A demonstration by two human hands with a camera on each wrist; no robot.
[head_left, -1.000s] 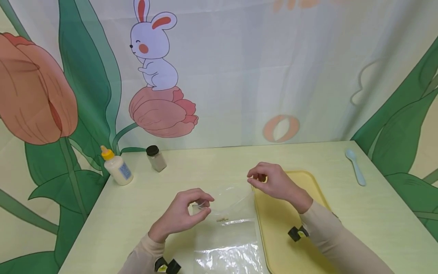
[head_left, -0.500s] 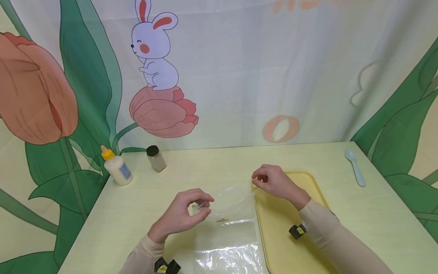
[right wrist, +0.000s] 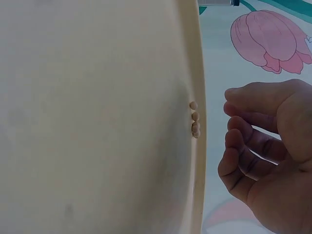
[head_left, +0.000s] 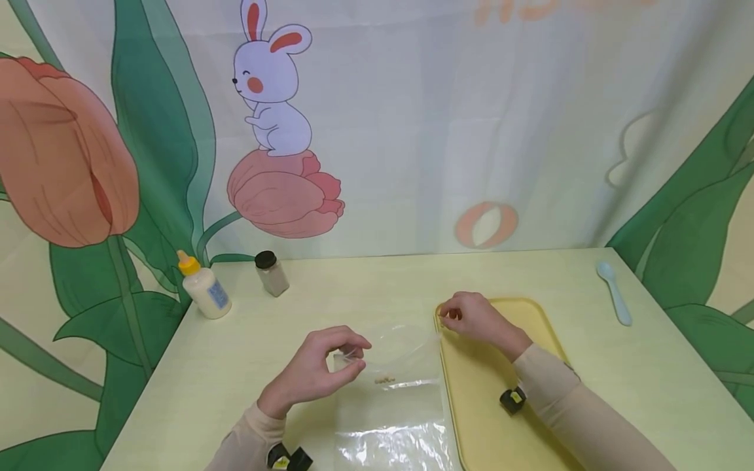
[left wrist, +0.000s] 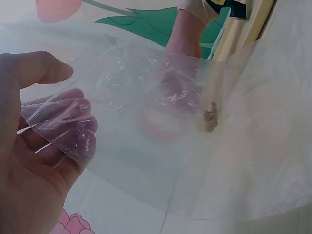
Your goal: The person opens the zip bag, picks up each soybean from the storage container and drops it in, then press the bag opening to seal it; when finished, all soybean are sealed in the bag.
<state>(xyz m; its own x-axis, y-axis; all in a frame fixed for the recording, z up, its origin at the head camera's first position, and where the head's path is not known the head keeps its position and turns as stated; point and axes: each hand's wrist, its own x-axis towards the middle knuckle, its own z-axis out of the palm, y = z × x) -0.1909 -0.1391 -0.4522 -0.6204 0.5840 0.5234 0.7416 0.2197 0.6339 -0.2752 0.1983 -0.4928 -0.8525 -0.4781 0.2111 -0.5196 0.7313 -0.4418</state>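
My left hand [head_left: 312, 367] holds the floppy bag [head_left: 391, 407] beside the tray [head_left: 480, 415]; my right hand [head_left: 476, 316] seems bare, loose. Beans [right wrist: 195, 116] along the tray's wall look light, rolly: I'd pinch their sides.

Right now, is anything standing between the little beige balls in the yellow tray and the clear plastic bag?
Yes: the raised rim of the yellow tray, on its left side, lies between the beige balls and the clear plastic bag. Nothing else visible stands between them; the right hand is above the tray's far corner.
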